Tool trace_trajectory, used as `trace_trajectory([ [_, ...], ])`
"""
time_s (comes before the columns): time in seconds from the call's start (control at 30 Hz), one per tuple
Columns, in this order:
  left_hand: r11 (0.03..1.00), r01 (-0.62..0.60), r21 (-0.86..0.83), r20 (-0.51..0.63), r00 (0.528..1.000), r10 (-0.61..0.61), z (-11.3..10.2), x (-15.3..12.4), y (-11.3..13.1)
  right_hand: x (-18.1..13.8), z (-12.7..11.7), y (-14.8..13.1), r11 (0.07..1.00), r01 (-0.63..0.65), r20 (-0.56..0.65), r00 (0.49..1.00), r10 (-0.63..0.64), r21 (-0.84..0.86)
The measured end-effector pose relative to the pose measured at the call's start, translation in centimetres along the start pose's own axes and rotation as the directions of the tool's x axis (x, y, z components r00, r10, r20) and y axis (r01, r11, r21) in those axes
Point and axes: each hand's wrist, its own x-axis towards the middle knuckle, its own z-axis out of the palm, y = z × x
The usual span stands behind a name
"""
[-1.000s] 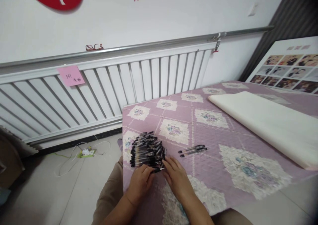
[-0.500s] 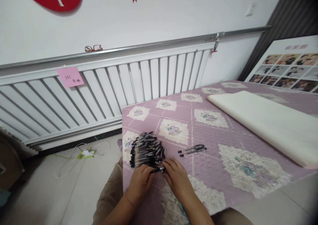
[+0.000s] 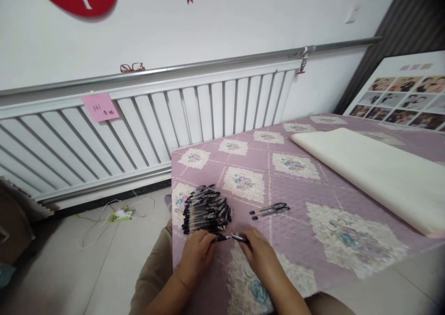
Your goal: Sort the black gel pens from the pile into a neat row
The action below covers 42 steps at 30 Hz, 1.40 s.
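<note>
A pile of several black pens (image 3: 206, 210) lies near the front left corner of a purple patterned bedspread (image 3: 306, 199). My left hand (image 3: 195, 255) rests just below the pile, its fingers closed on the left end of one pen (image 3: 227, 237). My right hand (image 3: 261, 255) pinches the right part of that same pen, which shows a small gap near its middle. Two more pens (image 3: 269, 210) lie side by side to the right of the pile.
A folded cream sheet (image 3: 375, 173) lies across the bed's right side. A white radiator (image 3: 146, 125) with a pink note (image 3: 99, 106) and red glasses (image 3: 132, 67) runs along the wall. Cables (image 3: 118, 213) lie on the floor at left. A photo board (image 3: 406, 94) leans at back right.
Both hands had been together at the pile's lower edge on one pen. My right hand has slid right, and the pen now stretches out between the two hands.
</note>
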Motion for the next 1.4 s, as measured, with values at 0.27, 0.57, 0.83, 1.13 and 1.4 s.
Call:
trace_trajectory([
  [0.27, 0.999, 0.020, 0.044, 0.017, 1.000, -0.021, 0.1, -0.1, -0.1, -0.3, -1.6, 0.5, 0.910, -0.179, 0.028, 0.983, 0.182, 0.375],
  [0.57, 0.997, 0.004, 0.072, 0.035, 0.999, -0.007, 0.0, 0.0, 0.1, -0.2, -1.9, -0.5, 0.907, -0.170, 0.077, 0.985, 0.152, 0.385],
  [0.83, 0.996, -0.029, 0.083, 0.014, 0.999, 0.028, 0.0, 0.1, 0.1, -0.3, -1.9, 0.0, 0.930, -0.130, 0.078, 0.991, 0.110, 0.343],
  [1.13, 0.988, -0.088, 0.123, 0.030, 0.996, 0.085, -0.3, 0.2, 0.6, -0.3, -0.4, -1.2, 0.946, -0.031, 0.112, 0.994, -0.006, 0.323],
  [1.4, 0.987, -0.107, 0.120, 0.066, 0.993, 0.099, -0.4, 0.2, 0.6, -0.3, 0.0, -2.0, 0.947, -0.046, 0.126, 0.992, 0.005, 0.318],
])
